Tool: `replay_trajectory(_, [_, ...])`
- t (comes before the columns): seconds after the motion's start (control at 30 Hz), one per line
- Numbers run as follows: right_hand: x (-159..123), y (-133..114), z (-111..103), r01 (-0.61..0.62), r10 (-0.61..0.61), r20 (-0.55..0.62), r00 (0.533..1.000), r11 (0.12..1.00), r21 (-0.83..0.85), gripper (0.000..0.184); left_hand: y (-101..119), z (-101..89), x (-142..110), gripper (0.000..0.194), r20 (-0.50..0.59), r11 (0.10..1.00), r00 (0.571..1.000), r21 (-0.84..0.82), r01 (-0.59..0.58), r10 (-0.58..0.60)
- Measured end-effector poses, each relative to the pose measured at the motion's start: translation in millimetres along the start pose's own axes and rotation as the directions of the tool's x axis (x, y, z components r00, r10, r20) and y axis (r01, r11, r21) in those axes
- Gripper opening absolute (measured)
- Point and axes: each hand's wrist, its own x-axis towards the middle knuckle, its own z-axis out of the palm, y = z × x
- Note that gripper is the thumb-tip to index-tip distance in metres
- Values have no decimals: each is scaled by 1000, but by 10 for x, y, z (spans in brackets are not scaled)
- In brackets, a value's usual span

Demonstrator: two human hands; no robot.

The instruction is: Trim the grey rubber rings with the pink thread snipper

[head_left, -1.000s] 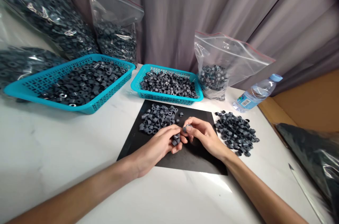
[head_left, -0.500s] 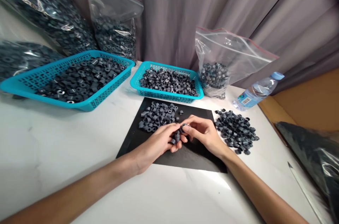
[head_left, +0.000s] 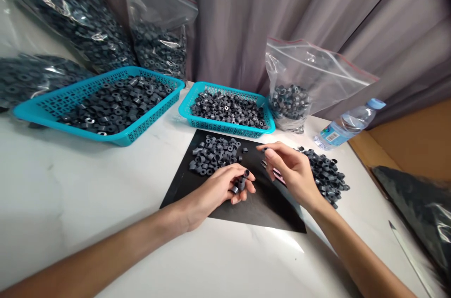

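Observation:
My left hand [head_left: 225, 183] hovers over the black mat [head_left: 225, 216], its fingers curled around several small dark grey plastic rings [head_left: 241, 182], one of them near the fingertips. To its right and apart from it, my right hand [head_left: 291, 169] pinches a single dark grey ring [head_left: 265, 149] between thumb and index finger; its other fingers are partly smeared. On the mat just behind my left hand lies a pile of thicker grey rings [head_left: 215, 153]. Partly hidden by my right hand is a second pile of rings [head_left: 326, 173] on the white table [head_left: 116, 204].
Behind the mat stand two blue baskets, a large one [head_left: 123, 137] and a smaller one [head_left: 225, 128], both filled with rings. Zip bags of rings, such as a clear bag [head_left: 289, 103], stand at the back. A water bottle [head_left: 347, 124] and a pencil-like stick [head_left: 405, 251] are at right.
My right hand has moved right, away from my left hand, with a small ring at its fingertips. My left hand stays over the mat with its rings. The view has shifted slightly.

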Motion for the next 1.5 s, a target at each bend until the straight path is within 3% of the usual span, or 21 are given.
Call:
replay_trajectory(0.13, [-52, -87, -8, 57, -47, 55, 997, 981, -184, 20, -2, -21, -36, 25, -34, 998, 998, 52, -43, 45])
replay_trajectory(0.3, [-172, -260, 34, 239, -154, 217, 964, 860, -450, 15, -13, -43, -53, 23, -46, 999, 998, -5, -48, 48])
replay_trajectory(0.53, [-236, -265, 178, 229, -101, 288, 952, 859, -458, 17, -12, -9, -45, 28, -70, 997, 997, -59, 41, -45])
replay_trajectory(0.63, [-245, -205, 237, 260, -135, 291, 947, 854, -450, 20, -33, 2, -41, 28, -69, 999, 997, -36, 22, -24])
replay_trajectory(0.73, [-255, -151, 271, 271, -158, 278, 947, 858, -435, 23, -56, 13, -41, 24, -78, 1000, 997, -12, 11, -12])
replay_trajectory(0.9, [-251, -44, 296, 196, -90, 232, 969, 849, -491, 30, -101, -1, -28, 18, -94, 999, 994, 1, 53, -53])
replay_trajectory(1.03, [-239, 23, 307, 148, -93, 129, 987, 831, -537, 34, -107, -36, -6, 16, -51, 1000, 999, -9, 10, -11])
replay_trajectory(1.23, [-262, 14, 300, 120, -142, -13, 990, 878, -464, 36, -23, -34, -30, 19, -47, 1000, 999, -26, -11, 10])
replay_trajectory(1.5, [-213, 7, 243, 206, -222, -22, 975, 932, -297, 17, 18, -32, -28, 21, -42, 992, 999, -123, 12, -18])
